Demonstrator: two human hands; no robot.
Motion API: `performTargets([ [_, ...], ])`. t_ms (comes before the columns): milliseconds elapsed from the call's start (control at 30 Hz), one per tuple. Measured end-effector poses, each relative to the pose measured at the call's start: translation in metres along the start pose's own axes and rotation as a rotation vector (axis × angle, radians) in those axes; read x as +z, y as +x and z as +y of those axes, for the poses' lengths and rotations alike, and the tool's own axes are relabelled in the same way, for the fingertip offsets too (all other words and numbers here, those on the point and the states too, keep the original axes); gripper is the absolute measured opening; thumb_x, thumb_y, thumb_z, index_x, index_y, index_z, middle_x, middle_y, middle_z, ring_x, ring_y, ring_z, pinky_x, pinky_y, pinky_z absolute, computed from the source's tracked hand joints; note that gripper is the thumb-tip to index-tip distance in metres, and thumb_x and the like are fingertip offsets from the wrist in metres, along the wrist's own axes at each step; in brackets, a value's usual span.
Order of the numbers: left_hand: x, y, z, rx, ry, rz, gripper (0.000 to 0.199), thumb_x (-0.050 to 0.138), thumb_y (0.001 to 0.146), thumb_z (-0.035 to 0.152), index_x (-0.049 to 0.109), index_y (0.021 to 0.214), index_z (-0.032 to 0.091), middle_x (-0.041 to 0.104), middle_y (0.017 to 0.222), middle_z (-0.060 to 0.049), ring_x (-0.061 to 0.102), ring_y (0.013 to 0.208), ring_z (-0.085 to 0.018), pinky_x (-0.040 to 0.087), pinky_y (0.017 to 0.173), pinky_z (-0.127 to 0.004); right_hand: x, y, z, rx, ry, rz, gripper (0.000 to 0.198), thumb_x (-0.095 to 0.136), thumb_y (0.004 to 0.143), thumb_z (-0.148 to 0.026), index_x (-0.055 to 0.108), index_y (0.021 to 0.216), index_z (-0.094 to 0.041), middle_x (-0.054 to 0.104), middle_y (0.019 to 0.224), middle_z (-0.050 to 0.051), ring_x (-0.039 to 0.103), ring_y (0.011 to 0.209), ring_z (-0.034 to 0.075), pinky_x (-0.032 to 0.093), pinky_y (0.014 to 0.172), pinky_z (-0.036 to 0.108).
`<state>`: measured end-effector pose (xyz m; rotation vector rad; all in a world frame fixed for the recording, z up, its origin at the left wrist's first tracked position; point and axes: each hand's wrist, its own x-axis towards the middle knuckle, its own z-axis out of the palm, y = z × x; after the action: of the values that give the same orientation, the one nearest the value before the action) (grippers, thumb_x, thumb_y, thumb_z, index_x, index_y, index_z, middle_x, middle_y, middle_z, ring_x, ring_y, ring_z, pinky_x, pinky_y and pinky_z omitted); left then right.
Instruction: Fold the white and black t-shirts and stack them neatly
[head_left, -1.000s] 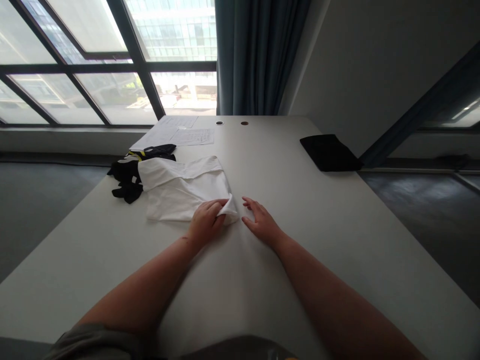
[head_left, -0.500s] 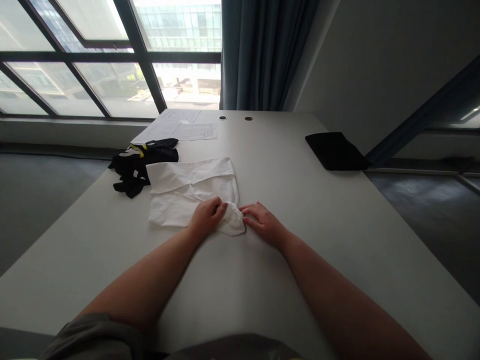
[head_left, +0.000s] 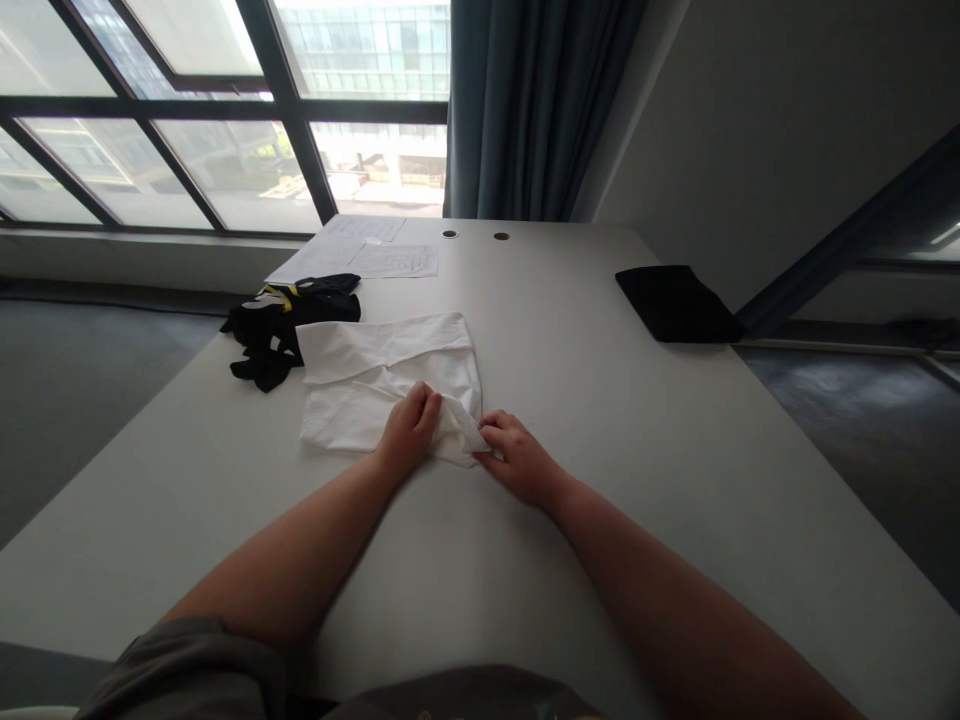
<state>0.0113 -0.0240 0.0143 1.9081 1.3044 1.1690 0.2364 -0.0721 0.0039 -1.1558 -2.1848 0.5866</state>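
Observation:
A white cloth garment (head_left: pixel 352 415), partly folded, lies on the white table (head_left: pixel 480 570) in front of me. Its exact kind does not show. My left hand (head_left: pixel 411 425) is closed on the cloth near its right front part, with thumb and fingers pinched together. At the garment's right front corner, my right hand (head_left: pixel 517 455) grips a bunched edge between thumb and fingers. Between the two hands the fabric is creased and slightly raised. The fingertips of both hands are partly hidden in the folds.
Black items with yellow and white parts (head_left: pixel 289 315) lie left, close against the garment. Paper sheets (head_left: pixel 397 260) rest behind them. A flat black item (head_left: pixel 675 303) sits at the right. Two round holes, one a grommet (head_left: pixel 450 234), are near the far edge, before a blue curtain (head_left: pixel 540 110).
My right hand has closed on the garment's corner, where its fingers were looser before. My left hand has shifted slightly up and left, and the fabric between the hands is pulled into a new fold.

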Motion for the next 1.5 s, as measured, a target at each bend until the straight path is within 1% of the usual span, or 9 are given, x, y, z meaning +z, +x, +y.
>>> performTargets([
  [200,-0.001,0.0,0.0,0.047,0.036,-0.077,0.033,0.048,0.1,0.043,0.043,0.075,0.023,0.04,0.06,0.007,0.037,0.057,-0.011,0.029,0.058,-0.027,-0.005,0.001,0.009,0.063,-0.02,0.167,0.007,0.061,0.098,-0.022,0.063,0.092,-0.02,0.066,0.106,0.009,0.057,0.101,0.024,0.044,0.094,0.036],
  [400,-0.005,0.001,0.004,0.124,0.16,-0.156,0.027,0.051,0.097,0.044,0.05,0.081,0.023,0.048,0.06,0.005,0.043,0.055,-0.012,0.03,0.058,-0.027,-0.011,0.001,0.011,0.274,0.12,0.233,0.029,0.055,0.102,-0.039,0.056,0.079,-0.021,0.058,0.075,-0.001,0.052,0.072,0.017,0.038,0.068,0.028],
  [567,0.0,0.002,0.006,0.128,0.374,-0.295,0.025,0.057,0.096,0.049,0.06,0.096,0.024,0.062,0.068,0.0,0.058,0.064,-0.018,0.034,0.062,-0.028,-0.015,0.002,0.006,0.147,0.153,0.346,0.027,0.056,0.101,-0.042,0.06,0.084,-0.021,0.065,0.092,0.004,0.058,0.087,0.019,0.043,0.08,0.029],
  [733,0.003,0.002,0.004,0.158,0.414,-0.36,0.033,0.045,0.102,0.048,0.056,0.082,0.024,0.062,0.067,-0.002,0.058,0.066,-0.02,0.032,0.062,-0.03,-0.011,0.0,0.007,0.188,0.128,0.197,0.022,0.055,0.101,-0.036,0.059,0.085,-0.021,0.06,0.078,0.0,0.053,0.073,0.017,0.041,0.07,0.029],
  [900,-0.001,0.003,0.0,0.162,0.27,-0.339,0.033,0.042,0.101,0.042,0.048,0.074,0.024,0.056,0.063,0.0,0.049,0.06,-0.016,0.03,0.061,-0.029,-0.003,0.001,0.009,0.009,-0.075,0.039,0.005,0.064,0.093,-0.024,0.063,0.089,-0.02,0.067,0.097,0.008,0.057,0.096,0.025,0.045,0.09,0.037],
  [1000,-0.002,0.003,0.0,0.164,0.234,-0.33,0.033,0.043,0.1,0.041,0.047,0.073,0.024,0.055,0.064,0.001,0.047,0.061,-0.016,0.03,0.062,-0.029,-0.001,0.002,0.01,0.023,-0.124,0.032,0.006,0.068,0.09,-0.024,0.064,0.093,-0.019,0.067,0.103,0.01,0.057,0.099,0.026,0.045,0.092,0.038],
  [1200,-0.003,0.003,0.0,0.177,0.22,-0.342,0.033,0.043,0.099,0.042,0.047,0.072,0.023,0.055,0.066,0.0,0.047,0.063,-0.016,0.032,0.063,-0.028,-0.006,0.003,0.013,0.046,0.004,-0.005,0.019,0.063,0.092,-0.022,0.056,0.074,-0.021,0.062,0.079,0.004,0.056,0.086,0.022,0.043,0.083,0.032],
  [1367,-0.005,0.003,0.001,0.194,0.184,-0.343,0.034,0.043,0.099,0.043,0.044,0.071,0.023,0.052,0.064,0.002,0.044,0.062,-0.015,0.031,0.063,-0.028,-0.012,0.001,0.007,0.163,0.127,0.019,0.023,0.058,0.096,-0.03,0.056,0.075,-0.021,0.061,0.079,0.001,0.054,0.077,0.018,0.04,0.072,0.028],
  [1500,-0.006,0.003,0.002,0.171,0.153,-0.335,0.035,0.043,0.099,0.043,0.043,0.071,0.023,0.051,0.063,0.002,0.043,0.06,-0.014,0.031,0.063,-0.028,-0.015,-0.001,0.0,0.14,0.217,0.049,0.028,0.062,0.095,-0.038,0.054,0.075,-0.021,0.06,0.081,0.0,0.054,0.076,0.016,0.043,0.073,0.027],
])
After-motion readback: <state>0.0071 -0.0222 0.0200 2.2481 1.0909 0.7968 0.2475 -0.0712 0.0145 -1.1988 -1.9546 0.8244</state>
